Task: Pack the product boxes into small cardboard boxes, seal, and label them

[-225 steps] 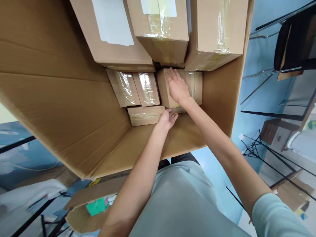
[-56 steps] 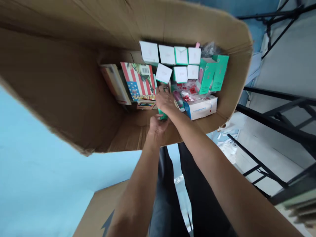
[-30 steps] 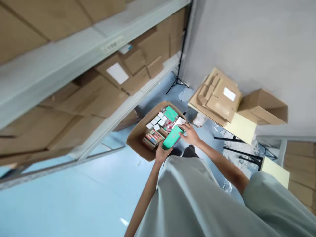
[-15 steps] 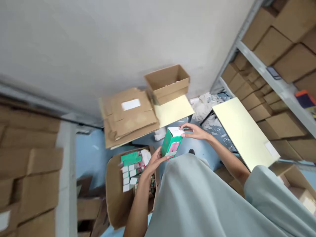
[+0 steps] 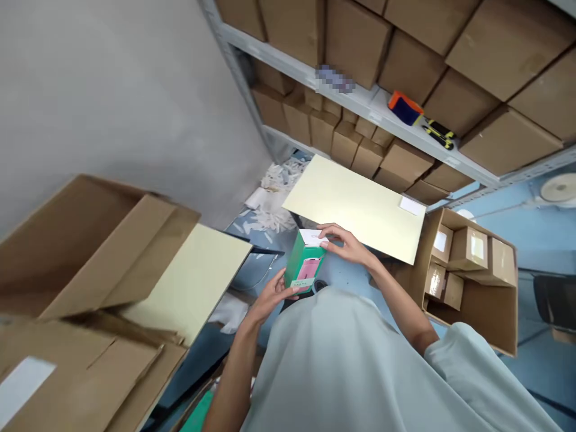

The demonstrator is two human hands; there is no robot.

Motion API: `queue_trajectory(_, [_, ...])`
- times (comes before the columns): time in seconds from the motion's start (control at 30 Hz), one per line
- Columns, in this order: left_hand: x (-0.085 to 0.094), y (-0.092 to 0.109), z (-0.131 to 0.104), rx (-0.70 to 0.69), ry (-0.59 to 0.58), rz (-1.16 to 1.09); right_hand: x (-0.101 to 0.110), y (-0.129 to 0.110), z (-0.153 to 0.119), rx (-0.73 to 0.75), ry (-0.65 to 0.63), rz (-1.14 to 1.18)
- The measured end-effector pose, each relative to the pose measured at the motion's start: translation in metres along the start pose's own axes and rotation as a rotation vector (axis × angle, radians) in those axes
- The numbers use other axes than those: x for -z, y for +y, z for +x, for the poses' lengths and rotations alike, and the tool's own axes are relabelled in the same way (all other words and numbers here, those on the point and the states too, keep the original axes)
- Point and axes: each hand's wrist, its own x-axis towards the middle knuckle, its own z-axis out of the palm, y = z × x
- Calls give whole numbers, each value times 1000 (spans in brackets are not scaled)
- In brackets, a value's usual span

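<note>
A green carton (image 5: 293,258) with a white top and a pink panel on its front is held up before my body, slightly tilted. My left hand (image 5: 272,294) grips its lower left side and bottom, fingers partly hidden behind it. At the top right corner, my right hand (image 5: 344,243) pinches the white end with thumb and fingers. Just beyond the carton lies a cream tabletop (image 5: 351,207) with a white slip (image 5: 410,205) at its right end.
Left, another cream table (image 5: 202,264) bears an open cardboard box (image 5: 135,258) and flattened cardboard (image 5: 85,372). A large carton (image 5: 486,312) with smaller boxes stands right. Shelves (image 5: 360,102) carry boxes and yellow-black cutters (image 5: 438,135). White scraps (image 5: 279,192) litter the floor.
My view has swung right, away from the box of small cartons and toward the shelves and the second table. The green carton has come along, still between both hands.
</note>
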Motion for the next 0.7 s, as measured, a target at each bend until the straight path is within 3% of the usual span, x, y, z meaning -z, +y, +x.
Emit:
queue_trajectory(0.27, [-8, 79, 119, 90, -334, 130, 54, -7, 23, -20, 282, -46])
queue_trajectory(0.4, [-9, 118, 170, 41, -372, 91, 73, -17, 48, -28, 487, -174])
queue_trajectory(0.53, [-2, 151, 213, 44, -440, 142, 83, -18, 73, -74, 591, -254])
queue_trajectory(0.7, [3, 170, 250, 78, -512, 264, 85, -2, 96, -155, 723, -294])
